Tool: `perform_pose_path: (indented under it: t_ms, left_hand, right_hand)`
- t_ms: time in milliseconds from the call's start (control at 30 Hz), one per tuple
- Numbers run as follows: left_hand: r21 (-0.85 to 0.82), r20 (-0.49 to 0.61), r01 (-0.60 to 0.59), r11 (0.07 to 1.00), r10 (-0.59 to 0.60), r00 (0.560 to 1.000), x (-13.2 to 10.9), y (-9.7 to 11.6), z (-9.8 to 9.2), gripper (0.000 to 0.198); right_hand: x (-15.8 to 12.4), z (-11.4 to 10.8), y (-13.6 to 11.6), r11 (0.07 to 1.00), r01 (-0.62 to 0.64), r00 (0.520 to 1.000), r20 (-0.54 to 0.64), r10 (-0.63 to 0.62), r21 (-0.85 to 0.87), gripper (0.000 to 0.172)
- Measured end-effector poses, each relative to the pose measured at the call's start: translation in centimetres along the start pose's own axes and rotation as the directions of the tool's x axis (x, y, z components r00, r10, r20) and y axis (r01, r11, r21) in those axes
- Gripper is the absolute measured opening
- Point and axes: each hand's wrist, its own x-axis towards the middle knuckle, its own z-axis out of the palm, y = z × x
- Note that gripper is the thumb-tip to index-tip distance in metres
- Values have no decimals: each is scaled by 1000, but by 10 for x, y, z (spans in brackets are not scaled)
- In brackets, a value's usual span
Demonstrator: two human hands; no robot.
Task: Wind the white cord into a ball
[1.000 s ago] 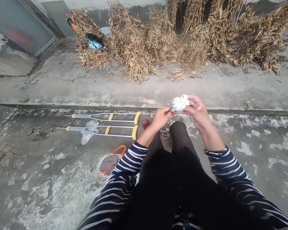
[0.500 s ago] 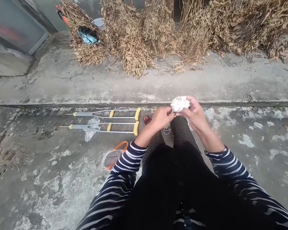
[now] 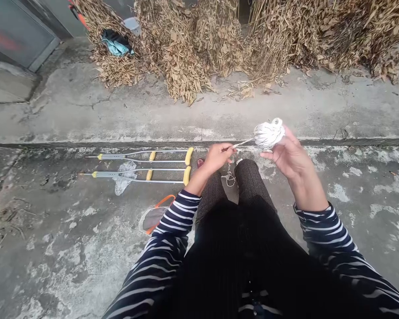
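The right hand grips the white cord bundle, raised before the legs; the left hand pinches its strand, the separation presumably tensioning it. Whether the loose cord below joins that strand is unclear.

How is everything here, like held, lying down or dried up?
Left hand: pinching the string
String: stretched straight to the ball
Ball: wound, held up
Right hand: holding the ball
Crutches: lying side by side
Clear plastic: crumpled
Plants: dry, brown
Cloth: bunched on the plants
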Motion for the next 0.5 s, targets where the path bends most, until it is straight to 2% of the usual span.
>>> perform_pose_path:
  t_ms: [100,200,300,400,500]
  left_hand:
    - [-45,-11,17,999,-17,1000,9,4,7,16]
    - [-136,86,81,987,-69,994,13,13,11,19]
    - [-91,195,150,985,-130,972,17,17,11,21]
    - [-57,211,201,978,-185,960,20,7,11,22]
    - [-107,239,252,962,-221,945,20,-7,12,21]
  right_hand:
    - [1,0,-2,1000,1,1000,-2,0,12,47]
    - [3,-2,-8,1000,23,1000,3,-23,-18,46]
    - [4,-2,-17,994,68,997,48,-64,-86,45]
    - [3,4,-31,980,126,986,125,-108,-151,43]
    - [4,15,-48,966,223,965,169,-200,-128,40]
